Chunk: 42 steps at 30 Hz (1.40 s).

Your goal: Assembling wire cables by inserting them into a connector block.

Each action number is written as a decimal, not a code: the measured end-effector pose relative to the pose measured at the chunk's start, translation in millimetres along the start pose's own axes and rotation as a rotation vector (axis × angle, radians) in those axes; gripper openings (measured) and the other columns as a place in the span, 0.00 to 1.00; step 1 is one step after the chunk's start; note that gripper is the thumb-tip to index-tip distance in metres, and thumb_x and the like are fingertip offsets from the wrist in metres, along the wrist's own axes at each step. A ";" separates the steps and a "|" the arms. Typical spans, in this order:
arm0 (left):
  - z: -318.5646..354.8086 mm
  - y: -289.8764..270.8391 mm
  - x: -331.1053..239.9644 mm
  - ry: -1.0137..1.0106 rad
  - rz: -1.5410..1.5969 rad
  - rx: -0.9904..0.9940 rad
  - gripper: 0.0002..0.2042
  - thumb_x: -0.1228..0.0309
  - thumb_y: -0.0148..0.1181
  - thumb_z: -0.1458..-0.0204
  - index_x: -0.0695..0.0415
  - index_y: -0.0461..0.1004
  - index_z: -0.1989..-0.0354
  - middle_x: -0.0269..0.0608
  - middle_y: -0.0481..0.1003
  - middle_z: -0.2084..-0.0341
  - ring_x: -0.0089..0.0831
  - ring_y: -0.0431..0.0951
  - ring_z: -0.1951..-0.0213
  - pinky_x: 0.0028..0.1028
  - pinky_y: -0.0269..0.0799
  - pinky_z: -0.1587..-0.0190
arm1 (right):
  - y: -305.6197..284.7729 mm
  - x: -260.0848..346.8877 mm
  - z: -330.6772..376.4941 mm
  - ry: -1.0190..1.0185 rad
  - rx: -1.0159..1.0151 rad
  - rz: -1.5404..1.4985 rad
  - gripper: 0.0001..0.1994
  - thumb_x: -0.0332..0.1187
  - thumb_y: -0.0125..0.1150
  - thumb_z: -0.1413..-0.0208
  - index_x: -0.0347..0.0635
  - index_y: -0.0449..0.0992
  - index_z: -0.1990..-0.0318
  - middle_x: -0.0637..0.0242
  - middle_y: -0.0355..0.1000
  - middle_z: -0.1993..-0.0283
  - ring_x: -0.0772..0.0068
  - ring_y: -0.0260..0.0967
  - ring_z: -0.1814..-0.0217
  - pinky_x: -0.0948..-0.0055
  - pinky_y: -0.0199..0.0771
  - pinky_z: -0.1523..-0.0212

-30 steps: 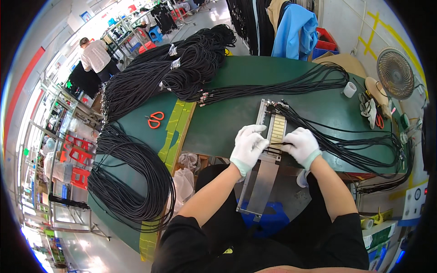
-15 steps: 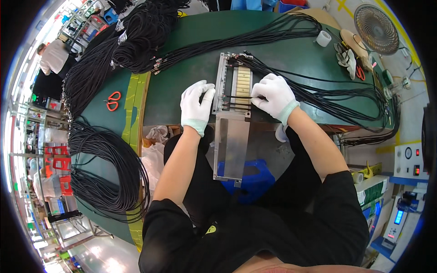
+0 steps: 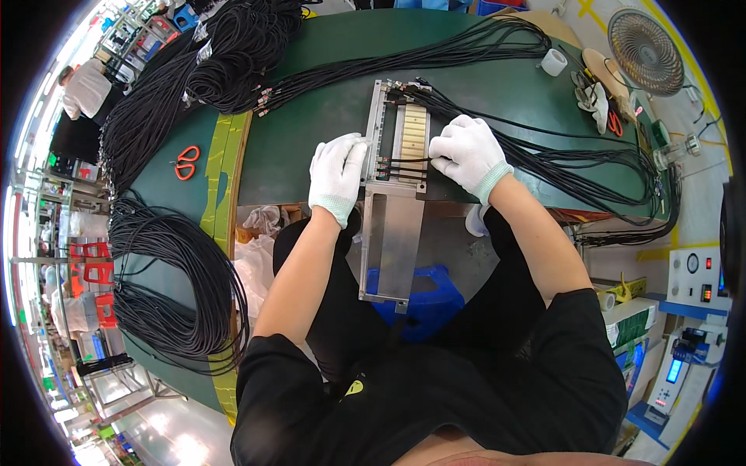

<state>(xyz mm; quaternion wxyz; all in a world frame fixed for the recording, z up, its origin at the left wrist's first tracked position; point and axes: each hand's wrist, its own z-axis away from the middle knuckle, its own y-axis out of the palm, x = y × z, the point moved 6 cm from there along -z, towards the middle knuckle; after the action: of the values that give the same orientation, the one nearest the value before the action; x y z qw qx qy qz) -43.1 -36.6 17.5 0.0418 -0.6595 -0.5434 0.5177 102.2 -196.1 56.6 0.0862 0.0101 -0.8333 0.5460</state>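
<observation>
A metal fixture (image 3: 376, 132) with a row of cream-coloured slots (image 3: 413, 133) lies at the table's front edge. Its flat clear-and-metal plate (image 3: 404, 245) hangs out over my lap. My left hand (image 3: 336, 175), in a white glove, rests against the fixture's left rail with its fingers pressed together; what lies between them is hidden. From the other side, my gloved right hand (image 3: 468, 155) pinches a black cable (image 3: 412, 161) that lies across the slots. Several cables sit at the fixture's near end. More cable ends, with small connectors (image 3: 400, 92), are at its far end.
Black cable bundles lie at the right (image 3: 575, 167), along the back (image 3: 388, 62) and in heaps at the left (image 3: 171, 287). Red-handled scissors (image 3: 186, 163) rest on the left table. A white tape roll (image 3: 553, 62) and a fan (image 3: 645, 50) are at the back right.
The fingers of my left hand have closed together at the fixture's rail. My right hand stays at the cable with its fingers shifted slightly. The whole view has tilted a little.
</observation>
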 end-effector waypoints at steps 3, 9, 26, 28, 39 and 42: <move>-0.2 12.3 -22.9 0.063 0.024 0.074 0.12 0.59 0.57 0.45 0.44 0.81 0.55 0.47 0.72 0.47 0.45 0.66 0.42 0.39 0.59 0.39 | -2.8 -3.1 2.3 -0.006 -0.099 0.006 0.05 0.33 0.65 0.58 0.52 0.75 0.72 0.74 0.68 0.73 0.64 0.66 0.59 0.64 0.65 0.57; 3.9 30.0 -44.5 0.208 -0.238 0.233 0.23 0.46 0.60 0.52 0.35 0.77 0.46 0.58 0.58 0.35 0.56 0.54 0.34 0.51 0.46 0.33 | 11.8 -2.9 -0.4 0.034 -0.004 -0.025 0.05 0.34 0.65 0.58 0.52 0.75 0.72 0.73 0.70 0.73 0.63 0.67 0.60 0.63 0.65 0.60; 11.9 35.2 -56.5 0.289 -0.450 0.202 0.27 0.40 0.53 0.49 0.38 0.73 0.43 0.54 0.63 0.39 0.53 0.59 0.36 0.56 0.45 0.34 | -17.6 -57.9 -6.3 0.255 -0.378 0.091 0.05 0.38 0.68 0.59 0.55 0.78 0.75 0.72 0.72 0.71 0.61 0.68 0.61 0.62 0.67 0.61; 5.1 26.7 -45.0 0.144 -0.250 0.098 0.23 0.46 0.57 0.48 0.46 0.77 0.49 0.52 0.68 0.43 0.51 0.62 0.39 0.52 0.49 0.35 | -27.5 -48.7 -4.3 0.203 -0.319 -0.056 0.04 0.37 0.69 0.58 0.54 0.79 0.73 0.71 0.72 0.72 0.59 0.69 0.62 0.61 0.68 0.61; -11.1 10.4 -63.1 0.392 0.166 -0.121 0.08 0.68 0.68 0.56 0.55 0.75 0.73 0.42 0.75 0.56 0.47 0.72 0.50 0.42 0.66 0.46 | -11.1 -2.4 -8.1 0.067 -0.066 -0.396 0.14 0.36 0.67 0.57 0.43 0.79 0.60 0.59 0.74 0.62 0.53 0.69 0.55 0.59 0.67 0.52; 0.6 0.1 -45.7 0.334 0.121 -0.157 0.06 0.67 0.65 0.53 0.54 0.75 0.73 0.42 0.75 0.56 0.47 0.71 0.49 0.42 0.64 0.45 | 8.3 16.7 -17.3 0.040 -0.106 -0.462 0.09 0.35 0.67 0.56 0.41 0.77 0.69 0.60 0.73 0.70 0.55 0.69 0.62 0.60 0.67 0.60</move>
<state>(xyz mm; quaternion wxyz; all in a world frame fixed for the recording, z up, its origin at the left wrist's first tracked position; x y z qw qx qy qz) -37.6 -71.7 46.3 0.0484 -0.7689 -0.5271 0.3587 87.2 -175.7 58.4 0.2257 0.1852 -0.8345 0.4673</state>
